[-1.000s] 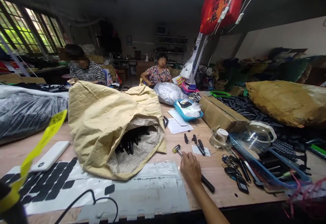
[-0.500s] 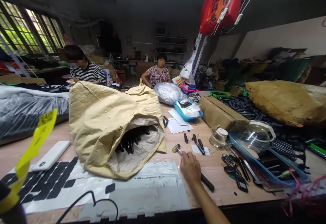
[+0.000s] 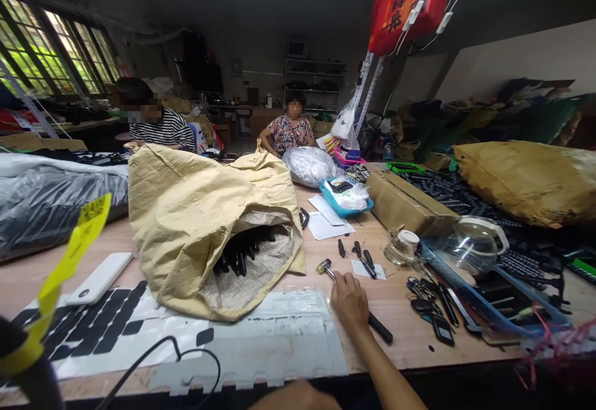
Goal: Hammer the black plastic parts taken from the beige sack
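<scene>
My right hand (image 3: 349,300) is closed around the middle of a small hammer (image 3: 382,329) lying on the table. The yellowish metal hammer head pokes out beyond my fingers, and the black handle end shows under my wrist. At the bottom edge a blurred bit of skin, seemingly my left hand (image 3: 295,396), comes into view with its fingers hidden. Left of my right hand lies a grey plastic sheet (image 3: 279,348). On it rests the mouth of a beige woven sack (image 3: 200,211), with several black pieces (image 3: 239,255) inside.
Several black-handled tools (image 3: 364,261) lie beyond the hammer. To the right are keys (image 3: 426,307), a blue tray (image 3: 521,329) with a clear jug (image 3: 479,242), and a cardboard box (image 3: 405,202). A white device (image 3: 102,276) lies left. Two people sit across the table.
A bit of skin, seemingly my left hand, has appeared at the bottom edge. My right hand stays on the hammer. The view has shifted slightly.
</scene>
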Motion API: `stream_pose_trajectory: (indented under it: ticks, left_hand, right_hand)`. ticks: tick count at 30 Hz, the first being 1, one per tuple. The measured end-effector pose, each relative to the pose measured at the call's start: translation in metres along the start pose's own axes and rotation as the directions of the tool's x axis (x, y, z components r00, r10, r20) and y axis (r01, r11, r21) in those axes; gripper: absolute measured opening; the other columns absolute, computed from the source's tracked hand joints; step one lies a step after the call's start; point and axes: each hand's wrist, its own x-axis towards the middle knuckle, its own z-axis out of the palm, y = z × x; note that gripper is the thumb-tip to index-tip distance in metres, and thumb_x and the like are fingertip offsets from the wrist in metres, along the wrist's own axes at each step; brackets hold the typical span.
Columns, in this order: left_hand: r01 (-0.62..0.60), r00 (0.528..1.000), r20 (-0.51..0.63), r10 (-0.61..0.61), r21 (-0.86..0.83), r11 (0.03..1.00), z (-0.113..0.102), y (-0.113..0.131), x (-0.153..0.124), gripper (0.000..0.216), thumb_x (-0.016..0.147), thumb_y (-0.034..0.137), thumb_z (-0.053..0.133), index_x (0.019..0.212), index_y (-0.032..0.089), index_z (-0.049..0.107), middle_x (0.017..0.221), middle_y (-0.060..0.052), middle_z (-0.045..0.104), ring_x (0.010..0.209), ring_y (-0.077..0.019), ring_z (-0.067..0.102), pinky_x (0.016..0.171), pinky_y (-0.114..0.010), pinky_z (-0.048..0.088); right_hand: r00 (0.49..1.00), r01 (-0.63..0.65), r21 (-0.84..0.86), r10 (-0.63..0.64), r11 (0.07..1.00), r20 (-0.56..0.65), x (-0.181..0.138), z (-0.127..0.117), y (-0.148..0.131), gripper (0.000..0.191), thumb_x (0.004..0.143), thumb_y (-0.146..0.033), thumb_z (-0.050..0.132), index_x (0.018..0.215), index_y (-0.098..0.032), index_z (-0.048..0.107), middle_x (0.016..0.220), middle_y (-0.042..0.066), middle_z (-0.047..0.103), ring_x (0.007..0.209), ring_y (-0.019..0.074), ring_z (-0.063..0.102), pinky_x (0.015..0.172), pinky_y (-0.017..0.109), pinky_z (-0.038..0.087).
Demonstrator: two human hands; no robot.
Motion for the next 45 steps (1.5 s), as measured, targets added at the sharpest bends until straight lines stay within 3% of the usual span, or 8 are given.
stream_pose_trajectory:
  ticks: [3, 7, 9, 12, 21, 32, 38, 45]
  left_hand:
    - [0.012, 0.974, -0.228, -0.005, 0.030, 0.999, -0.053, 0.012, 0.014, 0.034, 0.095, 0.045, 0.048, 0.121, 0.029, 0.064, 0.114, -0.004, 0.068, 0.106, -0.0249, 0.062, 0.095, -0.042, 0.049]
    - [0.314, 0.670, -0.721, -0.178, 0.059, 0.947, -0.125, 0.016, 0.026, 0.033, 0.094, 0.029, 0.045, 0.117, 0.017, 0.065, 0.109, -0.010, 0.068, 0.092, -0.0219, 0.065, 0.086, -0.033, 0.050]
    - [0.497, 0.539, -0.801, -0.260, 0.053, 0.866, -0.147, 0.013, 0.030, 0.033, 0.093, 0.025, 0.047, 0.119, 0.015, 0.065, 0.114, -0.013, 0.065, 0.096, -0.0232, 0.065, 0.087, -0.033, 0.049]
    - [0.679, 0.445, -0.816, -0.368, 0.040, 0.733, -0.159, 0.008, 0.036, 0.033, 0.093, 0.027, 0.050, 0.120, 0.016, 0.065, 0.117, -0.015, 0.061, 0.098, -0.0267, 0.066, 0.084, -0.034, 0.050]
    - [0.758, 0.329, -0.852, -0.408, -0.019, 0.652, -0.155, 0.001, 0.046, 0.030, 0.092, 0.031, 0.053, 0.112, 0.015, 0.068, 0.114, -0.016, 0.058, 0.086, -0.0257, 0.069, 0.077, -0.034, 0.051]
    - [0.787, 0.308, -0.837, -0.453, -0.043, 0.615, -0.153, 0.006, 0.039, 0.025, 0.093, 0.022, 0.049, 0.111, 0.015, 0.065, 0.111, -0.015, 0.069, 0.101, -0.0290, 0.068, 0.075, -0.035, 0.049]
    - [0.766, 0.240, -0.818, -0.523, -0.172, 0.620, -0.160, 0.007, 0.037, 0.033, 0.093, 0.039, 0.052, 0.111, 0.014, 0.066, 0.102, -0.017, 0.073, 0.096, -0.0313, 0.070, 0.078, -0.037, 0.049]
    - [0.775, 0.239, -0.773, -0.588, -0.213, 0.595, -0.166, 0.006, 0.031, 0.032, 0.090, 0.037, 0.053, 0.104, 0.016, 0.072, 0.103, -0.018, 0.074, 0.098, -0.0329, 0.069, 0.078, -0.037, 0.050]
  right_hand:
    - [1.000, 0.006, -0.005, -0.006, 1.000, -0.005, 0.000, 0.000, 0.000, 0.026, 0.090, -0.015, 0.052, 0.107, -0.024, 0.069, 0.087, 0.005, 0.059, 0.083, 0.0180, 0.053, 0.069, 0.029, 0.032]
    - [1.000, 0.001, -0.002, -0.001, 1.000, -0.004, 0.000, 0.001, -0.001, 0.025, 0.089, -0.015, 0.052, 0.107, -0.024, 0.068, 0.087, 0.005, 0.059, 0.084, 0.0180, 0.052, 0.070, 0.029, 0.032]
    - [1.000, -0.003, 0.002, 0.003, 1.000, 0.003, 0.000, 0.001, -0.001, 0.025, 0.089, -0.016, 0.053, 0.107, -0.024, 0.068, 0.088, 0.005, 0.059, 0.084, 0.0176, 0.052, 0.070, 0.029, 0.032]
    - [1.000, -0.008, 0.002, 0.008, 1.000, 0.012, -0.001, 0.001, -0.001, 0.025, 0.089, -0.016, 0.052, 0.108, -0.023, 0.067, 0.089, 0.005, 0.059, 0.083, 0.0175, 0.051, 0.070, 0.029, 0.032]
    - [1.000, 0.003, -0.005, -0.003, 1.000, 0.015, -0.001, -0.001, -0.001, 0.025, 0.090, -0.016, 0.051, 0.108, -0.023, 0.068, 0.088, 0.005, 0.059, 0.082, 0.0179, 0.051, 0.069, 0.028, 0.031]
    - [1.000, -0.005, 0.008, 0.005, 1.000, 0.015, 0.001, -0.001, -0.003, 0.025, 0.090, -0.016, 0.052, 0.108, -0.023, 0.068, 0.087, 0.005, 0.059, 0.081, 0.0174, 0.052, 0.067, 0.029, 0.031]
    - [1.000, -0.001, 0.004, 0.001, 1.000, 0.005, 0.001, -0.001, -0.003, 0.024, 0.090, -0.016, 0.052, 0.107, -0.023, 0.068, 0.087, 0.005, 0.059, 0.081, 0.0178, 0.051, 0.068, 0.029, 0.030]
    - [1.000, 0.000, 0.018, 0.000, 1.000, 0.007, 0.001, -0.002, -0.004, 0.025, 0.091, -0.016, 0.051, 0.108, -0.023, 0.067, 0.086, 0.005, 0.058, 0.081, 0.0182, 0.050, 0.068, 0.028, 0.030]
